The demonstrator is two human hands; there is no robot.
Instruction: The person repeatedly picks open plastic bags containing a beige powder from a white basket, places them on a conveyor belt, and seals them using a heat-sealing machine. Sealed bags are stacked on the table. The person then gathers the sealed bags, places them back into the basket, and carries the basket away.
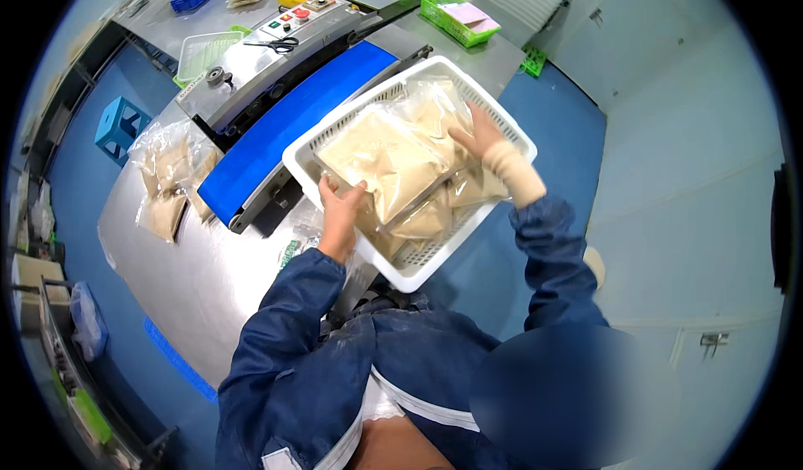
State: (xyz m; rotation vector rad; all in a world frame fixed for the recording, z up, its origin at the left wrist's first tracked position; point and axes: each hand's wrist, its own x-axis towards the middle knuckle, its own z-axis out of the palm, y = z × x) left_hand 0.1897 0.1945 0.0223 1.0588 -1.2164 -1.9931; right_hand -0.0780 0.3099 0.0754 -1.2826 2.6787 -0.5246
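A white plastic basket (407,279) with slotted walls holds several clear bags of beige powder. The large bag of beige powder (381,156) lies on top, flat and slightly tilted. My left hand (336,219) grips its near left edge, the thumb over the plastic and the fingers beside the basket's rim. At the far right side my right hand (483,135), with a beige cuff at the wrist, grips the bags' plastic; its fingertips are partly hidden. Smaller bags of powder (425,217) show underneath.
Left of the basket runs a blue conveyor belt (293,131) beside a sealing machine (276,48) with scissors (280,44) on top. More powder bags (171,173) lie on the steel table (184,273). A green basket (458,22) stands beyond; a blue stool (121,127) is on the floor.
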